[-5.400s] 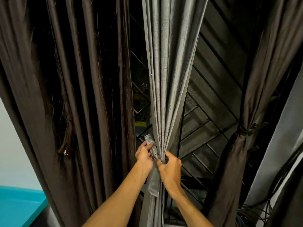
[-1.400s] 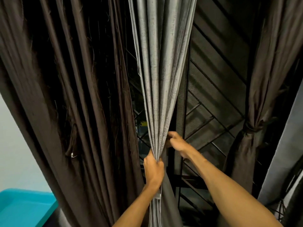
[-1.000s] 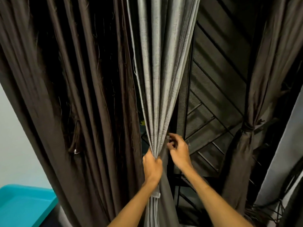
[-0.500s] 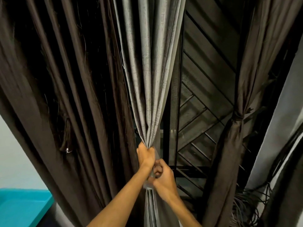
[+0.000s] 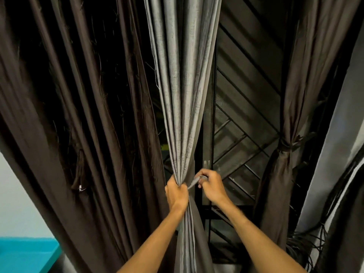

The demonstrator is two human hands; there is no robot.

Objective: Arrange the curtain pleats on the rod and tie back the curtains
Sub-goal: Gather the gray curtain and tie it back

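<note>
Left hand [image 5: 176, 191] gripped gathered grey pleated fabric curtain [image 5: 183, 85]; right hand [image 5: 211, 186] pinched thin grey tie strip [image 5: 194, 182]. Right-side brown satin curtain [image 5: 283, 174] already tied; grey knot seemingly unfinished.

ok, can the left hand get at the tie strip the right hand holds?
Probably yes: the left hand grips the gathered grey curtain right beside the tie strip pinched in the right hand, nothing between them. It would have to loosen its grip.
</note>
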